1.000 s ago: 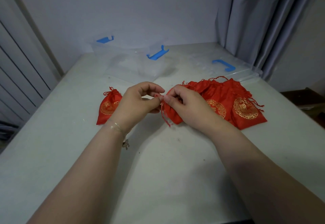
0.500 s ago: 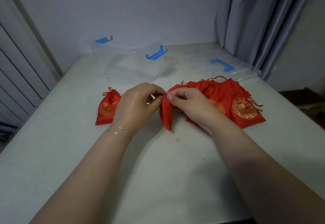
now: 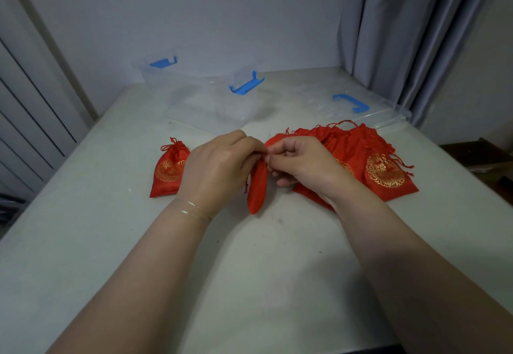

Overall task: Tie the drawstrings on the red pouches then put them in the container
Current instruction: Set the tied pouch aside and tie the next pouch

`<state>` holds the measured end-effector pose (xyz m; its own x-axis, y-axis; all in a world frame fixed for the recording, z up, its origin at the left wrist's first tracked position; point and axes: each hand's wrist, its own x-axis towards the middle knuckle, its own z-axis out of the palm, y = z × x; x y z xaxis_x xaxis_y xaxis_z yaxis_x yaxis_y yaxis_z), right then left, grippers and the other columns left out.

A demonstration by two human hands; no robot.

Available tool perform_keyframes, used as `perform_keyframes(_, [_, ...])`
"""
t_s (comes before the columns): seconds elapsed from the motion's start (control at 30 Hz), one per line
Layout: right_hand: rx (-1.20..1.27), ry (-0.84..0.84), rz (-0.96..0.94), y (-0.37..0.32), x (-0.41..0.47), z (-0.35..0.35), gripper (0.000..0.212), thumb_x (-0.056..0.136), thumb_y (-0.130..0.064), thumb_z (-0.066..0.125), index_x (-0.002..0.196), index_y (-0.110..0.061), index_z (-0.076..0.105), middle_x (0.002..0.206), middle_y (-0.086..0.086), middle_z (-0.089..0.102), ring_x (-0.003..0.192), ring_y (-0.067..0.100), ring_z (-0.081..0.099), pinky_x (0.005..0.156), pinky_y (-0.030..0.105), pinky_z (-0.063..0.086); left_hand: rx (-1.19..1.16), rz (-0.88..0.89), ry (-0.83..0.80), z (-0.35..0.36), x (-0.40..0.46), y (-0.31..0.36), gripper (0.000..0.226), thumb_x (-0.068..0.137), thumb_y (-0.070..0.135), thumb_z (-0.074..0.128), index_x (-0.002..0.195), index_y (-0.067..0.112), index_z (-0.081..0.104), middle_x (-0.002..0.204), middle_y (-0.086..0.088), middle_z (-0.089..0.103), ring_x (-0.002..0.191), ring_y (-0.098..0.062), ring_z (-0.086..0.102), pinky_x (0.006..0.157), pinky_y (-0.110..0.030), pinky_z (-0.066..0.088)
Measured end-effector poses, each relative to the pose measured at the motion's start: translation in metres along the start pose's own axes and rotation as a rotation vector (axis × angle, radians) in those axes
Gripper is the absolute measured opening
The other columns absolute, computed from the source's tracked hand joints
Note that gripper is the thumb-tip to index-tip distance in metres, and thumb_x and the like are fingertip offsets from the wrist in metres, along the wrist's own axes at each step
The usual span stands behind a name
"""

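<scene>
On the table (image 3: 116, 242), two hands (image 3: 222, 167) pinch one red pouch (image 3: 256, 187).

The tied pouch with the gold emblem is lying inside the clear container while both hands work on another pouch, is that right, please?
Not quite: the head view shows the tied pouch lying on the table, in front of the clear container, not inside it. Both hands, left and right, do hold another pouch.
</scene>
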<state>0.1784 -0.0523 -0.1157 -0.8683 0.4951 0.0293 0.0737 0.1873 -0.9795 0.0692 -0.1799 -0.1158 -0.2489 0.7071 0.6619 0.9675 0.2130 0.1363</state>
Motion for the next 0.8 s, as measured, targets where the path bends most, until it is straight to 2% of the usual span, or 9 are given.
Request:
perform_keyframes(0.13, [-0.105,0.034,-0.022,-0.002,-0.002,0.004,0.013,0.085,-0.009,0.059,0.076,-0.018,0.062,0.063,0.001,0.059,0.061,0.01,0.058,0.058,0.03,0.055,0.019,-0.004,-0.033,0.002,0.001,-0.001,0.027,0.086,0.034,0.047,0.088,0.022,0.071,0.077,0.003,0.065,0.072,-0.024,0.061,0.053,-0.032,0.048])
perform_keyframes(0.27, [-0.303,0.11,-0.101,-0.002,-0.003,0.007,0.009,0.083,-0.015,0.052,0.074,-0.017,0.055,0.066,0.009,0.062,0.06,0.026,0.064,0.057,0.046,0.058,0.086,-0.037,-0.057,0.004,0.001,-0.006,0.037,0.087,0.04,0.038,0.085,0.019,0.069,0.076,0.002,0.065,0.072,-0.024,0.059,0.053,-0.037,0.05])
perform_keyframes(0.37, [-0.468,0.131,-0.161,0.0,0.0,0.006,0.009,0.08,-0.023,0.05,0.071,-0.023,0.049,0.064,-0.001,0.061,0.06,0.021,0.062,0.063,0.046,0.055,0.091,-0.067,-0.076,0.002,0.001,-0.007,0.025,0.092,0.034,0.044,0.085,0.018,0.062,0.079,0.002,0.063,0.077,-0.024,0.055,0.057,-0.04,0.048])
perform_keyframes(0.43, [-0.521,0.11,-0.174,0.001,0.0,0.007,0.008,0.078,-0.026,0.049,0.07,-0.025,0.046,0.064,-0.002,0.061,0.061,0.021,0.061,0.065,0.047,0.054,-0.059,-0.141,-0.097,0.003,0.0,-0.003,0.009,0.093,0.023,0.052,0.086,0.019,0.056,0.088,0.002,0.066,0.085,-0.023,0.056,0.066,-0.04,0.048])
perform_keyframes(0.5, [-0.426,0.104,-0.155,0.0,-0.002,0.008,0.009,0.079,-0.021,0.049,0.071,-0.023,0.044,0.063,0.001,0.059,0.06,0.027,0.062,0.061,0.05,0.056,-0.301,-0.24,-0.142,0.003,-0.001,0.002,0.007,0.096,0.021,0.049,0.088,0.023,0.049,0.094,0.003,0.068,0.086,-0.017,0.059,0.073,-0.035,0.048])
perform_keyframes(0.57, [-0.191,0.083,-0.089,-0.002,-0.003,0.007,0.015,0.084,-0.011,0.048,0.073,-0.02,0.043,0.062,0.007,0.055,0.052,0.025,0.059,0.054,0.046,0.055,-0.454,-0.3,-0.178,0.002,-0.001,0.006,0.007,0.097,0.023,0.046,0.091,0.021,0.047,0.082,0.001,0.065,0.073,-0.011,0.057,0.068,-0.026,0.044])
perform_keyframes(0.67, [0.072,0.029,0.021,-0.009,-0.004,0.008,0.016,0.088,-0.006,0.046,0.077,-0.017,0.043,0.06,0.007,0.056,0.045,0.018,0.053,0.051,0.035,0.051,-0.544,-0.31,-0.166,0.001,-0.001,0.008,0.008,0.097,0.021,0.047,0.09,0.018,0.048,0.072,0.008,0.058,0.065,-0.005,0.051,0.062,-0.016,0.04])
perform_keyframes(0.8, [0.174,0.022,0.011,-0.011,-0.004,0.008,0.01,0.092,-0.008,0.049,0.086,-0.016,0.051,0.06,0.005,0.057,0.043,0.015,0.053,0.046,0.027,0.048,-0.616,-0.324,-0.151,-0.001,0.001,0.008,0.007,0.097,0.016,0.048,0.091,0.014,0.05,0.074,0.004,0.057,0.064,-0.004,0.048,0.063,-0.015,0.041])
